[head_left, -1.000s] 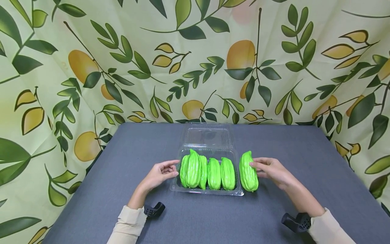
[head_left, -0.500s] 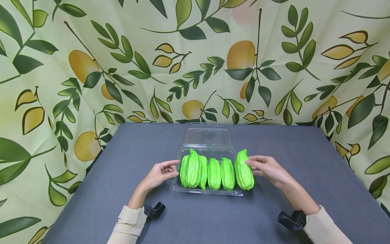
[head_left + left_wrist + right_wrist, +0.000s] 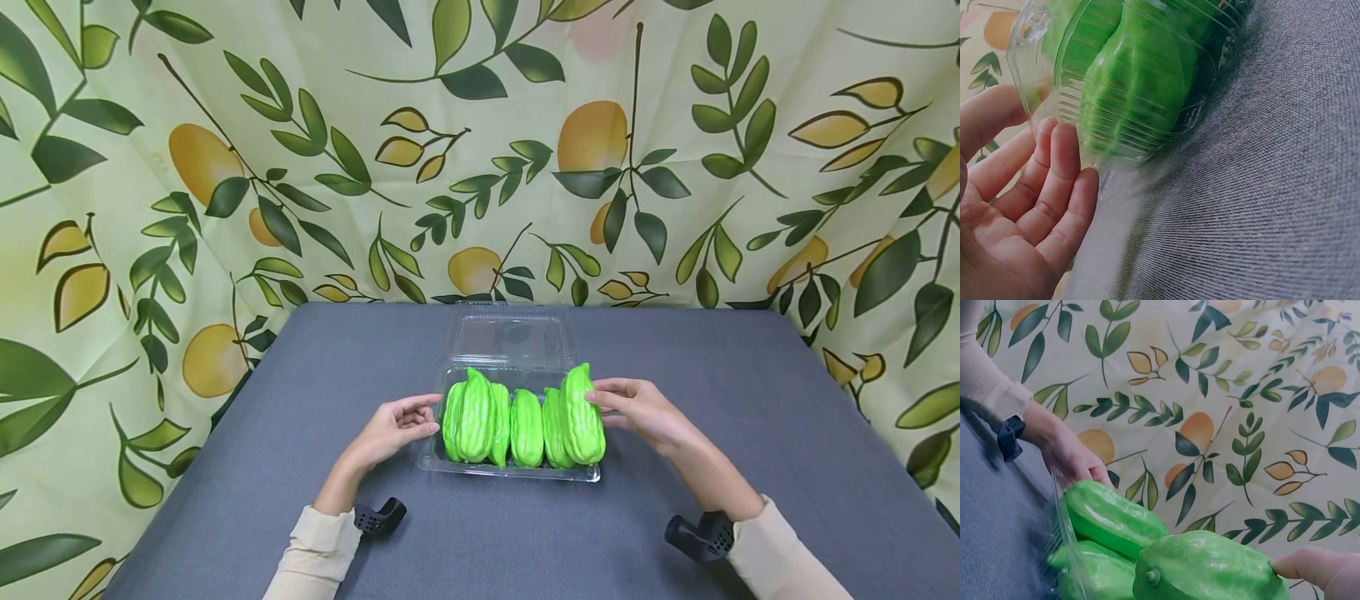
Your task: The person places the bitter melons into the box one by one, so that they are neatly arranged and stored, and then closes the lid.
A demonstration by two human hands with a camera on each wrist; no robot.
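Note:
A clear plastic clamshell container [image 3: 510,472] lies with several bright green bitter melons [image 3: 527,427] side by side in it. My left hand [image 3: 401,423] holds the container's left edge, its curled fingertips [image 3: 1065,140] against the ribbed side wall in the left wrist view. Between right thumb and fingers, my right hand [image 3: 645,410] grips another bitter melon [image 3: 583,417] at its right side. That one stands over the container's right end and overlaps its neighbour. In the right wrist view, the gripped bitter melon [image 3: 1210,569] shows its stem end, with the thumb [image 3: 1310,565] pressed to it.
The container's transparent lid [image 3: 513,333] lies folded back toward the rear edge of the grey cloth-covered table [image 3: 337,350]. Behind hangs a curtain [image 3: 480,167] printed with leaves and fruit. Black wrist devices [image 3: 381,517] sit at both cuffs.
My right hand has carried its bitter melon leftward, from beside the container to over its right end. My left hand has stayed put at the left edge.

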